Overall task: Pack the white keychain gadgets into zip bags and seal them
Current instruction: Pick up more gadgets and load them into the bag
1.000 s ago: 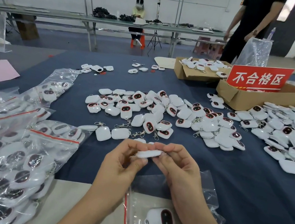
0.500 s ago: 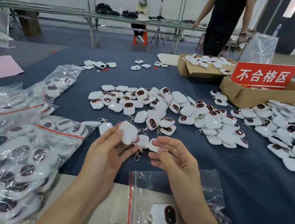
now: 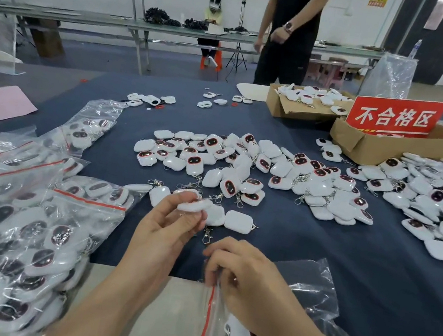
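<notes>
Fingers (image 3: 170, 213) on gadget (image 3: 193, 204), bag (image 3: 309, 299); pile (image 3: 246, 169) beyond

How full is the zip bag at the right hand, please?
Nearly empty: one white gadget shows inside the zip bag, beneath the right hand.

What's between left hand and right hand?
Head view: only the silver metal clasp dangling from the white square gadget the left hand pinches, over dark-blue tablecloth. The right hand grips the clear red-striped zip bag.
</notes>
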